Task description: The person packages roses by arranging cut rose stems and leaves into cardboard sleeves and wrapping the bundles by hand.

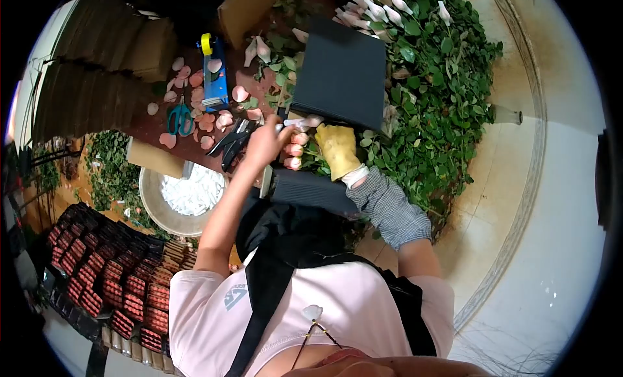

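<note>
My bare left hand is closed, its fingertips at a pale rosebud in a whitish sleeve. My right hand, in a yellow glove with a checked oversleeve, is closed at the other end of that rose; the stem is hidden by the glove. Between my hands, several pink rosebuds sit in a short row. A black board lies just beyond them, and a dark ribbed block lies on the near side. Black-handled pliers or a stapler rest beside my left wrist.
Leafy rose stems are heaped at right. Teal scissors, a blue tape dispenser and loose petals lie at left. A bowl holds white sleeves. Stacked cardboard and racks of packed buds stand farther left.
</note>
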`<state>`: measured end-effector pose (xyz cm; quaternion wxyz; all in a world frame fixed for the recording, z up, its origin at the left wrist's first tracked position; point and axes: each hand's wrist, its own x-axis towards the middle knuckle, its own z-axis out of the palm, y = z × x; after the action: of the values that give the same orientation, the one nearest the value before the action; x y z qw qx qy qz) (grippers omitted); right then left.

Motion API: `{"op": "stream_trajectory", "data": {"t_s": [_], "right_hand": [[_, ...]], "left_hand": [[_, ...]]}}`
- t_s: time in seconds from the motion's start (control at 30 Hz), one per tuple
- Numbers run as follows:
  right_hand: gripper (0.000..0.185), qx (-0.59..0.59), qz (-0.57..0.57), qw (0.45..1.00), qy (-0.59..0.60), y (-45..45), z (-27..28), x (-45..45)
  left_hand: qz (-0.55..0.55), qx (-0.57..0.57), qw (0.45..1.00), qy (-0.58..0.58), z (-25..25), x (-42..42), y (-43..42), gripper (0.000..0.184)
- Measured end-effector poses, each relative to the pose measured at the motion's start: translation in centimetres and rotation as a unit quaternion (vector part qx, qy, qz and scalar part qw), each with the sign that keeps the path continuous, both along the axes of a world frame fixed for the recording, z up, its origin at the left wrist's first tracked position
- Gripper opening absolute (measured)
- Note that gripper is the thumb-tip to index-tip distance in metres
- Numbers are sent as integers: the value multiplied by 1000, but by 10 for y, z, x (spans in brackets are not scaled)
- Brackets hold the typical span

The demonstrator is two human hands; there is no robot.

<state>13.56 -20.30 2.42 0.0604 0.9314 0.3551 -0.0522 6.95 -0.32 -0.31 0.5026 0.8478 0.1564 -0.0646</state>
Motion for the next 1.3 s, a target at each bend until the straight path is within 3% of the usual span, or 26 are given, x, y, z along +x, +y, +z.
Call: {"op": "stream_trajectory", "data": {"t_s": [0.07, 0.1, 0.2, 0.23, 0.27, 0.3, 0.33, 0.4, 0.47, 0.5, 0.53, 0.6, 0.63, 0.7, 0.73, 0.87, 0.9, 0.93, 1.0, 1.07, 1.13, 1.2, 1.27, 1.3], "right_hand": [[18, -21, -36, 999, 16, 6, -4, 3], [15, 32, -55, 997, 31, 1, -5, 3], [12, 125, -82, 989, 12, -3, -7, 2], [10, 143, -86, 986, -1, -1, -5, 3], [10, 147, -86, 985, -2, 0, -5, 4], [11, 153, -82, 985, 9, -2, -4, 4], [11, 158, -77, 984, 20, -4, -4, 2], [12, 129, -86, 987, 43, -4, -12, 6], [12, 98, -99, 989, 60, -3, -11, 6], [13, 55, -97, 991, 70, 1, -7, 6], [13, 12, -97, 992, 82, 3, -4, 4], [14, 2, -74, 995, 60, 3, -3, 4], [15, -4, -82, 995, 65, 2, -2, 3], [19, 12, -145, 984, 102, 1, -4, 9], [20, 126, -165, 976, 68, -5, -2, 4], [20, 56, -167, 980, 97, -1, -3, 13], [20, 43, -171, 979, 103, 1, -1, 13], [21, 70, -148, 981, 100, -3, -2, 14], [21, 89, -136, 981, 108, -4, 5, 11], [20, 119, -122, 982, 82, -5, 2, 11], [20, 112, -130, 980, 99, -8, 0, 10], [18, 148, -105, 979, 97, -11, 1, 9], [24, 158, -65, 977, 129, -20, 9, 9], [33, 144, -28, 978, 150, -21, 24, 9]], "left_hand": [[-40, 90, 993, -68, 1, 7, -8, 27], [-54, 109, 984, -131, 2, 9, -7, 24], [-32, 40, 995, -84, 11, -3, -3, 24], [22, 19, 994, -106, 9, -8, -1, 20], [167, -69, 969, -166, 6, -14, 0, 17], [216, -170, 957, -95, 11, -20, 23, 13], [245, -176, 949, -89, 14, -23, 40, 12], [124, 3, 953, -278, 19, -16, 52, 12], [29, -174, 984, -34, -6, -18, 40, 17], [-12, -114, 993, -6, 9, -7, 30, 28], [-22, -80, 997, -8, 14, 0, 14, 35], [-53, 20, 998, -15, 22, 15, -10, 35], [-52, 17, 998, -14, 19, 18, -15, 35], [-102, 61, 985, -128, 15, 24, -17, 36], [-100, 61, 985, -126, 18, 20, -15, 36], [72, -50, 996, -21, 39, -35, 45, 30], [23, -7, 995, 95, 64, -53, 73, 28], [-36, 65, 991, 109, 43, -87, 101, 35], [-42, 102, 963, 246, 1, -162, 148, 51], [64, 132, 955, 259, -14, -215, 185, 74], [124, 241, 928, 257, 1, -219, 193, 88], [136, 146, 972, 122, -2, -200, 184, 74], [114, -24, 986, 122, 25, -153, 136, 45], [71, -103, 991, 54, 25, -135, 114, 31]]}}
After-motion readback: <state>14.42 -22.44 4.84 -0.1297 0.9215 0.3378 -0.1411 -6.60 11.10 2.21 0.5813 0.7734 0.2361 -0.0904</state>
